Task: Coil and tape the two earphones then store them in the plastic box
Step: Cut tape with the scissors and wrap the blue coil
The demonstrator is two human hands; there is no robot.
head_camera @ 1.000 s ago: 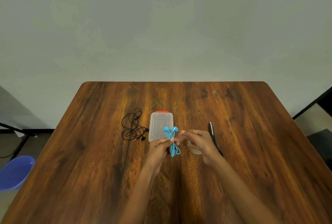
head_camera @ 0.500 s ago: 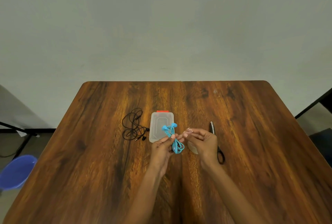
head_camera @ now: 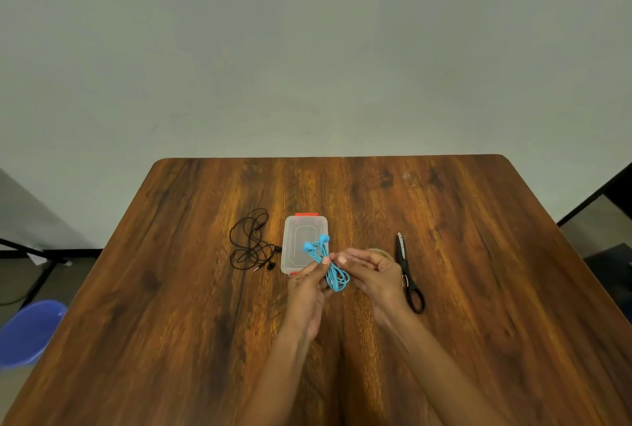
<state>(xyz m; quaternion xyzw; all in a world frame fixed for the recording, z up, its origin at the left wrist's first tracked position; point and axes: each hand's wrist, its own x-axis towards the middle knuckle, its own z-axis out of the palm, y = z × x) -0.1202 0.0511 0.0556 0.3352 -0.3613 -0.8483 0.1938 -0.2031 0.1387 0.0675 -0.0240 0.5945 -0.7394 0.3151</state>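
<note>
The left hand (head_camera: 307, 283) pinched the coiled blue earphones (head_camera: 327, 263) at the middle, above the counter (head_camera: 478, 289), in front of the plastic box (head_camera: 302, 241). The right hand (head_camera: 371, 271), fingers curled, touched the coil; whether it held tape I could not tell. The cable looked light, soft and springy, so it was best gripped at the waist. The black earphones (head_camera: 251, 241) lay loose beside the box.

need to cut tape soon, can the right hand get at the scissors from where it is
Probably yes. The scissors lie in the open on the table, just beyond the right hand, nothing between. But that hand is up at the blue earphones, which the left hand pinches.
</note>
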